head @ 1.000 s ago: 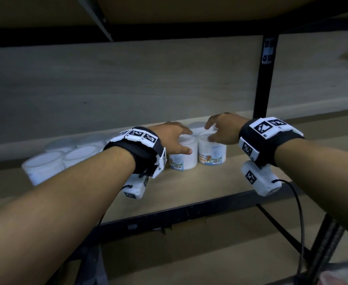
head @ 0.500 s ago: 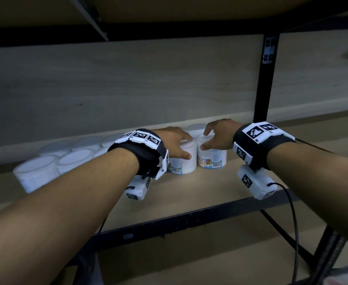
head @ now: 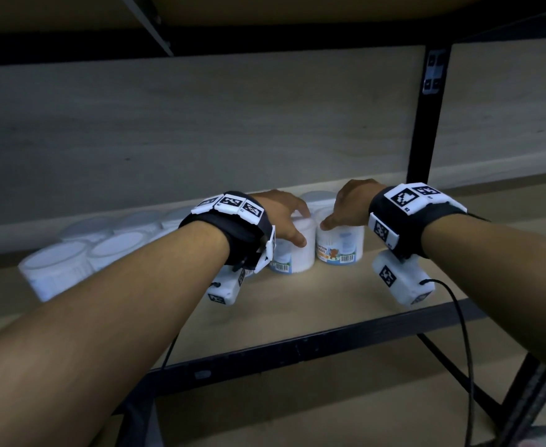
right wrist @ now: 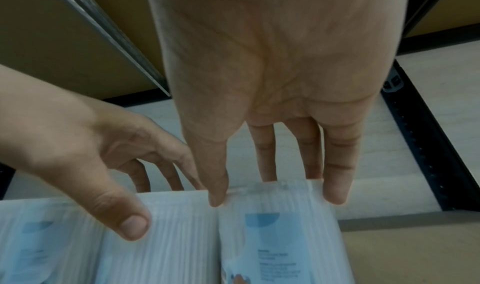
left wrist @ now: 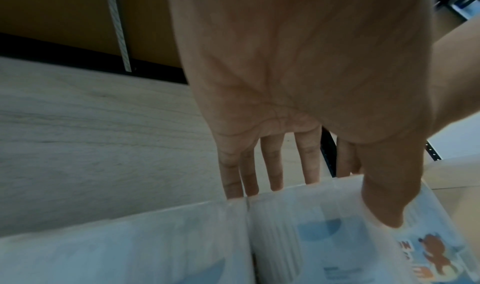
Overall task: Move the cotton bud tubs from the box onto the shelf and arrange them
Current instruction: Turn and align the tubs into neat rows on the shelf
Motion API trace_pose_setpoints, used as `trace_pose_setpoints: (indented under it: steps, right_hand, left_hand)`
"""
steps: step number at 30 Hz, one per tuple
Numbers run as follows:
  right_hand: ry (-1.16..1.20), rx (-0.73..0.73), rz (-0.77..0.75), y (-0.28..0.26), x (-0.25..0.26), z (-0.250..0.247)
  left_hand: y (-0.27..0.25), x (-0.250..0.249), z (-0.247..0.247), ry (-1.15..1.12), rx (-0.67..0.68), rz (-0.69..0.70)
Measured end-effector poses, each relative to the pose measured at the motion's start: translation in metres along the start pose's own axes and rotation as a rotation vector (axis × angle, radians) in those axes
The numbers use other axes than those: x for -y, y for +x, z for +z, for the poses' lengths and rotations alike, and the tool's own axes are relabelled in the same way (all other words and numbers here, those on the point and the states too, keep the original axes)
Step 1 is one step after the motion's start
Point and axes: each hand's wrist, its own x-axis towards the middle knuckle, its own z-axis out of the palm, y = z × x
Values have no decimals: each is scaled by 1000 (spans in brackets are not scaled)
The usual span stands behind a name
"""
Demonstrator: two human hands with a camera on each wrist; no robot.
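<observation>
Two white cotton bud tubs stand side by side on the wooden shelf point(head: 329, 304). My left hand point(head: 284, 221) grips the left tub point(head: 294, 253) from above, thumb on its front and fingers over the far edge of the lid. In the left wrist view that tub point(left wrist: 324, 237) sits under the palm. My right hand point(head: 346, 208) holds the right tub point(head: 339, 246), the one with the bear label, thumb at the lid's left edge and fingers across the top. The right wrist view shows this tub point(right wrist: 280, 227) touching its neighbour point(right wrist: 168, 237).
Several more tubs point(head: 110, 250) stand in rows to the left along the shelf's back. A black upright post point(head: 426, 130) rises just right of my right hand. The black front rail point(head: 297, 346) edges the shelf, and another shelf board hangs low overhead.
My right hand has come down from hovering over its tub and now lies on the lid. The left hand has stayed on its tub. Both tubs have barely shifted.
</observation>
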Motion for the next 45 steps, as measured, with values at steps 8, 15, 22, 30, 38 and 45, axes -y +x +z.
trace_pose_setpoints:
  steps: [8, 15, 22, 30, 38, 45]
  right_hand:
    - [58, 46, -32, -3, -4, -5]
    - [111, 66, -85, -7, -14, -8]
    - [65, 89, -123, -7, -22, -9]
    - [89, 138, -155, -5, -29, -10]
    - [152, 143, -167, -9, -25, -19]
    - [17, 101, -136, -11, -9, -18]
  left_hand:
    - [2, -7, -8, 26, 13, -14]
    - [11, -13, -7, 55, -5, -46]
    - [18, -23, -8, 68, 27, -68]
    - [21, -26, -10, 5, 9, -127]
    - [18, -18, -11, -14, 115, -115]
    - [14, -12, -19, -17, 218, -47]
